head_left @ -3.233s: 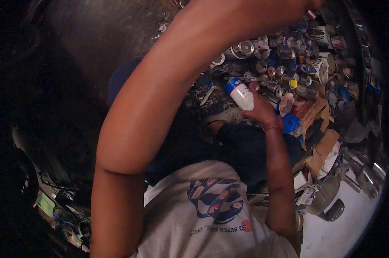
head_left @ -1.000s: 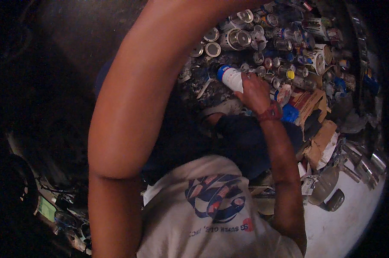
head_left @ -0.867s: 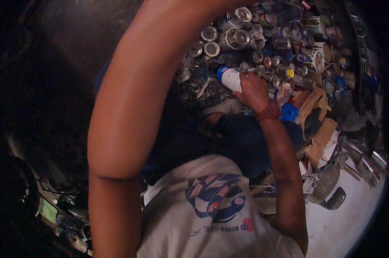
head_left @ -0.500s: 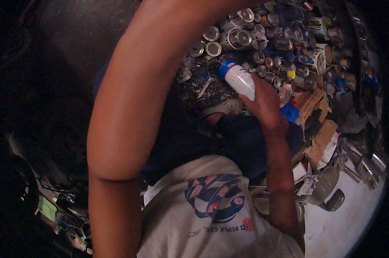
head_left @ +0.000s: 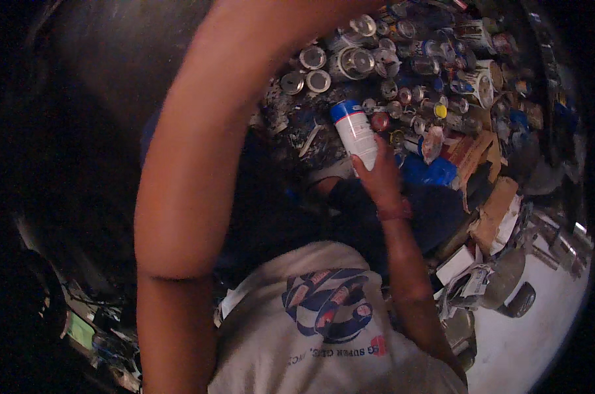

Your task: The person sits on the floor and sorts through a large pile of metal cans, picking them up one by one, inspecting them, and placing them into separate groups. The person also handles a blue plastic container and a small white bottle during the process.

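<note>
In the head view, your right hand (head_left: 381, 176), between 2 and 3 o'clock from the middle, has its grip closed around the lower end of the white can (head_left: 354, 134). The thumb lies on the near side, and the blue top is clear of your fingers. The can sits between 1 and 2 o'clock, above the cluttered floor.

Compared with half a second ago, the hand has come back toward 7 o'clock, nearer your body, and the can has swung round: its blue end leaned between 10 and 11 o'clock and now points closer to 11. A red lid (head_left: 380, 121) shows just beside it at 2 o'clock, and more of the blue plastic (head_left: 429, 172) shows toward 3. Judging by this, the can remains under one-handed control, not set down.

Your left forearm (head_left: 199, 131) crosses from 8 o'clock up past 12; the left hand lies beyond the edge, so you cannot tell its grip. Shiny-lidded tins (head_left: 358, 64) stand between 12 and 1, with a torn cardboard box (head_left: 476, 152) near 3.
</note>
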A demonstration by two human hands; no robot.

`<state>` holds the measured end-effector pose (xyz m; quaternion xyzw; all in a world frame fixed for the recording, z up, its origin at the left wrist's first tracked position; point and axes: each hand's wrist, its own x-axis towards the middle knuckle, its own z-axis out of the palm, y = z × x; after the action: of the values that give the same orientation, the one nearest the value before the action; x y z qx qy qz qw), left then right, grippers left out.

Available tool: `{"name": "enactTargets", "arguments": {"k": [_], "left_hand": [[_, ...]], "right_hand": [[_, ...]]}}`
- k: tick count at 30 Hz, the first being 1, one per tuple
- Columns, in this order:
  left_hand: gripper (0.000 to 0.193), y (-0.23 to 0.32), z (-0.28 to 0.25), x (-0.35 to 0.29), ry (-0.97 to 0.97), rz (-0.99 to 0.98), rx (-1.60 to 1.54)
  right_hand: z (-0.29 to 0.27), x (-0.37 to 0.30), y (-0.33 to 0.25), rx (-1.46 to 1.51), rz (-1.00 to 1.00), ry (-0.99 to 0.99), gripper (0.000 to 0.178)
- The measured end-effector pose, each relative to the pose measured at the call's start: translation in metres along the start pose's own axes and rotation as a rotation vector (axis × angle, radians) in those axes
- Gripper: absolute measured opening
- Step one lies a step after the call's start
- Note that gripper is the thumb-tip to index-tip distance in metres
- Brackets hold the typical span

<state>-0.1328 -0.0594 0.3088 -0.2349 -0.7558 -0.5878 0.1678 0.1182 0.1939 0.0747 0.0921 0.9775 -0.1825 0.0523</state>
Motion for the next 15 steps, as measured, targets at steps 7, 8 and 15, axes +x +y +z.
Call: {"name": "enactTargets", "arguments": {"k": [7, 8, 15], "left_hand": [[0.06, 0.008, -0.01, 0.013, -0.007, -0.224, -0.072], [0.06, 0.005, -0.008, 0.013, 0.012, -0.225, -0.067], [0.062, -0.034, -0.017, 0.029, -0.059, -0.336, -0.034]], "right_hand": [[-0.005, -0.001, -0.015, 0.033, 0.18, -0.124, 0.077], [-0.006, -0.001, -0.015, 0.01, 0.196, -0.172, 0.077], [-0.01, -0.007, -0.011, -0.001, 0.26, -0.192, 0.078]]}}
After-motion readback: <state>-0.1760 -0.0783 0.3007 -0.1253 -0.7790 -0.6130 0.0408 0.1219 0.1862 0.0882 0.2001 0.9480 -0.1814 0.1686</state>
